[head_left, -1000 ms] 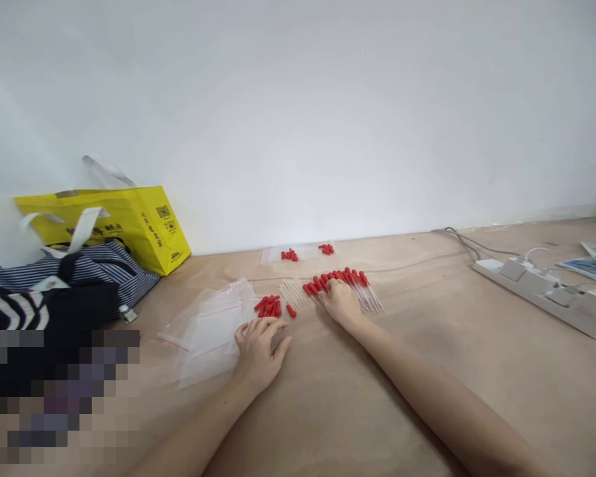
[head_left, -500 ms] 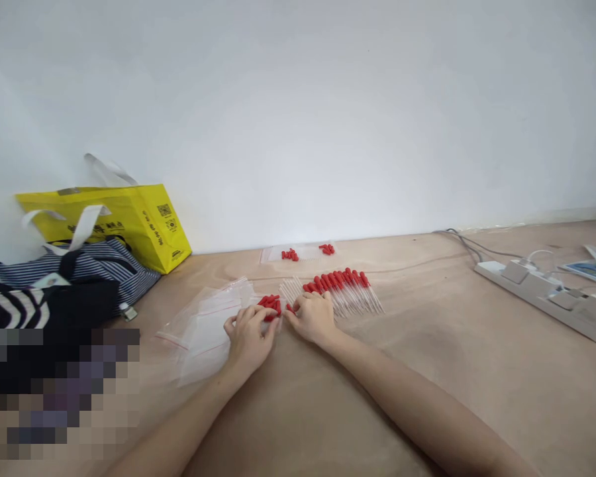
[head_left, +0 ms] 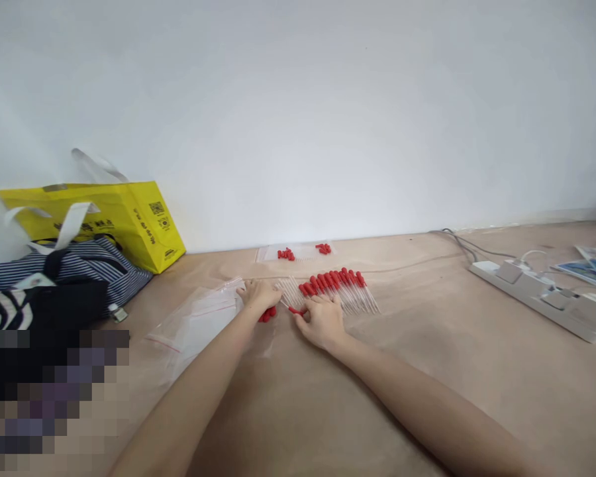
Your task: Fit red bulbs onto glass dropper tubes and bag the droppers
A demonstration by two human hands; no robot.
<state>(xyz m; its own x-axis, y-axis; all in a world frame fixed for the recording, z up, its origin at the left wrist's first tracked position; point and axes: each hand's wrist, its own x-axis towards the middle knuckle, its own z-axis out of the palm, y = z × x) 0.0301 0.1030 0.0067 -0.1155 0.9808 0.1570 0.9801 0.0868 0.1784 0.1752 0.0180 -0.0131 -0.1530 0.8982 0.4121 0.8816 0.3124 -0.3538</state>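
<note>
My left hand (head_left: 259, 295) is closed at the left end of a row of thin white sticks (head_left: 291, 291), its fingertips on one stick whose lower end meets a small red piece (head_left: 295, 311). That red piece is pinched in my right hand (head_left: 324, 322), just in front of the row. Farther right in the row, several sticks (head_left: 360, 299) lie side by side with red tips (head_left: 334, 279) at their far ends. Loose red pieces (head_left: 268, 314) lie under my left wrist, partly hidden by it.
Clear plastic bags (head_left: 203, 321) lie left of my left hand. By the wall, a flat bag (head_left: 305, 252) carries two red clusters. At left are a yellow bag (head_left: 163, 228), a striped bag (head_left: 99, 265) and dark cloth; at right, a power strip (head_left: 531, 291) with cables.
My left hand has moved up and right from the loose red pieces to the white sticks. My right hand has shifted slightly right, and its red piece shows more. The view has shifted a little.
</note>
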